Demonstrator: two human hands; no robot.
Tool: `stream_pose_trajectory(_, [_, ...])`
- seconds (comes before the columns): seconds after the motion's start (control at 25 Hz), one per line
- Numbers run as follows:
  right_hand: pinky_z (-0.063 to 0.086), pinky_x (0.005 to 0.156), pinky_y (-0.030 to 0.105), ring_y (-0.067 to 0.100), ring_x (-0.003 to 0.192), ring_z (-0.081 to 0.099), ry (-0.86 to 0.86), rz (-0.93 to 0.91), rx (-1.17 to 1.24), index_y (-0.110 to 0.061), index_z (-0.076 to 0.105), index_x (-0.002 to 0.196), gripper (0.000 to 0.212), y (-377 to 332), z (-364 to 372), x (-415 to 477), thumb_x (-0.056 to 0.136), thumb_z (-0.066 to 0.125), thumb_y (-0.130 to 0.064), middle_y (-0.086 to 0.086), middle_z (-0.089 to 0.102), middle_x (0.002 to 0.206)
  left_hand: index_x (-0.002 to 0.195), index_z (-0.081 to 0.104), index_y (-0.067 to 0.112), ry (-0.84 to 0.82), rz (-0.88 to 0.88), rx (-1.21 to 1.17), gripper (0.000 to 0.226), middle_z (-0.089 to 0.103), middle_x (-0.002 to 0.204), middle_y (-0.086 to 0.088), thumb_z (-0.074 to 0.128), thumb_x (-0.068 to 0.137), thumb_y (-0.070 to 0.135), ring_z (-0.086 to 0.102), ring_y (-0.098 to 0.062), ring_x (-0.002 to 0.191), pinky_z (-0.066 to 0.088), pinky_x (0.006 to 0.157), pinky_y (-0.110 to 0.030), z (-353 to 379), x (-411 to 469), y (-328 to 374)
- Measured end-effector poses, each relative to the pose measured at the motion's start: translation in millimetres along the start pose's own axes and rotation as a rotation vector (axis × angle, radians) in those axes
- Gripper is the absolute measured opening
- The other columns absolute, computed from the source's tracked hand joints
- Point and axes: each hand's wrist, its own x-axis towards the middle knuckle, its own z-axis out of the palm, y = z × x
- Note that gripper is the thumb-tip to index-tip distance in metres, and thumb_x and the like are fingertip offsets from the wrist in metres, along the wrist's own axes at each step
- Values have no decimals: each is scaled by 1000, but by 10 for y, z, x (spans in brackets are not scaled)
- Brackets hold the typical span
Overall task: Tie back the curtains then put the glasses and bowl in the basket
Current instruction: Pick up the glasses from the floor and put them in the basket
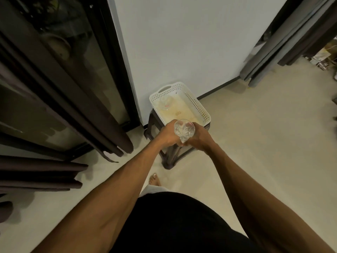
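Observation:
A clear cut-glass tumbler (pixel 184 130) is held upright between both hands, just above the near end of the white perforated basket (pixel 200 106). My left hand (pixel 168 136) grips it from the left and my right hand (pixel 199 137) grips it from the right. Another clear glass (pixel 165 103) lies inside the basket at its far left corner. The basket sits on a dark stool (pixel 171 156) against the white wall. Dark curtains (pixel 102 128) hang gathered at the left by the glass door. No bowl is in view.
Grey curtains (pixel 269 52) hang at the upper right by a doorway. More dark curtain folds (pixel 40 176) lie at the left edge. My bare foot (pixel 155 180) stands on the pale floor near the stool. Open floor stretches to the right of the stool.

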Motion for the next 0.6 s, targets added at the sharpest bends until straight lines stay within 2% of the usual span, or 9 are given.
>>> stream_pose_trajectory(0.08, [53,95,44,25,108,61,-14,-39,-12,-15,54,130,90,-14,-141,284,46,83,-33,5,66,121,118,59,21,26,-26,-9,75,68,108,2,82,48,9,64,-21,100,58,82,-38,-73,230,105])
stream_pose_trajectory(0.16, [53,94,44,26,106,63,-37,-48,-36,-14,56,127,83,-40,-293,535,50,82,-24,6,68,118,121,56,22,66,-80,-23,80,66,111,2,80,45,12,63,-22,103,57,84,-42,-141,418,196])
stream_pose_trajectory(0.24, [54,90,42,24,101,66,-88,-80,-65,-15,59,123,71,-57,-430,806,57,82,-17,4,70,112,119,58,17,107,-88,-40,73,68,109,-3,79,50,4,65,-26,99,57,83,-46,-164,612,275])
stream_pose_trajectory(0.32, [57,85,40,19,92,69,-147,-139,-131,-19,63,116,62,-36,-524,1061,57,82,-22,-1,72,103,118,59,15,160,-103,-64,68,68,109,-6,80,55,0,65,-28,99,57,84,-47,-150,729,379])
stream_pose_trajectory(0.44, [59,84,43,20,96,69,-267,-204,-180,-28,59,115,71,218,-670,1646,49,83,-32,-7,69,104,120,58,13,262,-167,-133,66,66,110,-6,81,59,0,65,-25,99,58,84,-46,-51,937,560])
stream_pose_trajectory(0.6, [60,82,39,19,95,70,-351,-317,-255,-22,62,117,74,262,-982,1899,46,80,-34,-3,72,105,110,65,9,364,-209,-206,50,70,103,-11,78,62,-1,69,-28,92,60,78,-44,135,1109,885])
